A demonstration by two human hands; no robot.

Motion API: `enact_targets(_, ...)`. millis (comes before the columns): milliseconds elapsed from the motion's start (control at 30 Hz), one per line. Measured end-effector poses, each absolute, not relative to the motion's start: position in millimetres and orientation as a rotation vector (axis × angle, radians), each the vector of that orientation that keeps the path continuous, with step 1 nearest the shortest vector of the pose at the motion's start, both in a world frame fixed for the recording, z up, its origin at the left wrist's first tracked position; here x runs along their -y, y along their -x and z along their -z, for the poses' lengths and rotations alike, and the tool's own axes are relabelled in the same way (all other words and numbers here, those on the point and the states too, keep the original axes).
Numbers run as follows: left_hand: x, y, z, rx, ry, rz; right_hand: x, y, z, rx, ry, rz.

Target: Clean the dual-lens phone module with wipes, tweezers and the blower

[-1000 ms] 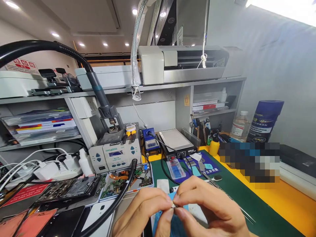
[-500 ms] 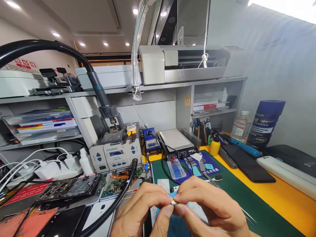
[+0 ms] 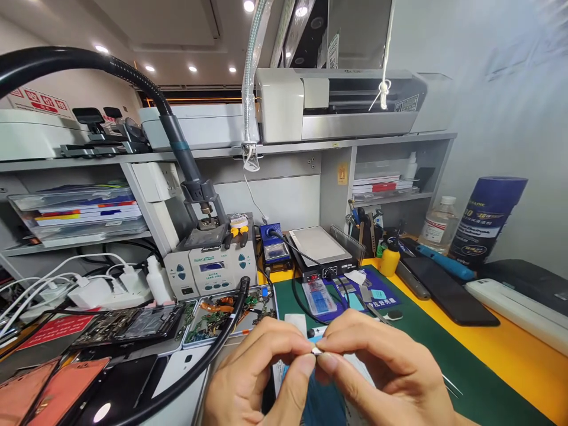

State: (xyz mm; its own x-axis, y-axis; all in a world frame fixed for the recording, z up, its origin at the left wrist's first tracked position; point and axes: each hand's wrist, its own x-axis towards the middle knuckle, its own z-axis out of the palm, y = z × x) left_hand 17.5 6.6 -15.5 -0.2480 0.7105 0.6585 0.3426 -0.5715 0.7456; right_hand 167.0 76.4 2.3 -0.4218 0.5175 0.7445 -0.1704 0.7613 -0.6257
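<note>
Both hands meet low in the middle of the view, fingertips nearly touching. Between them is a tiny whitish piece (image 3: 316, 351), too small and covered to name. My left hand (image 3: 261, 373) pinches its left side with thumb and index finger. On the right side, my right hand (image 3: 377, 373) grips it the same way. Beneath the hands lies a blue sheet-like thing (image 3: 326, 399), mostly hidden. The tips of metal tweezers (image 3: 451, 384) stick out past the right hand on the green mat (image 3: 479, 387).
A tray of circuit boards (image 3: 261, 316) and a black hose (image 3: 222, 343) lie left of the hands. Behind stand a rework station (image 3: 213, 275) and a heating plate (image 3: 322, 245). Right are a yellow bottle (image 3: 390, 260), a black phone (image 3: 448, 290) and a spray can (image 3: 488, 219).
The camera view has shifted slightly, so the bench and shelf sit a little differently. The hands keep their pinch on the small piece and appear slightly higher in the picture.
</note>
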Motion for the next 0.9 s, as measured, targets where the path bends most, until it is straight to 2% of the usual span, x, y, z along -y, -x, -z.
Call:
enact_targets(500,-1.7,-13.4,3.3,-1.278,-1.602,-1.714,-76.8,-165.3,1.9,1.866,0.354,-0.874)
enact_targets(900,-7.0,-21.1,4.3,-1.187,-1.383,-1.906,-79.7,-164.0,-0.1,1.763,0.407,-1.228)
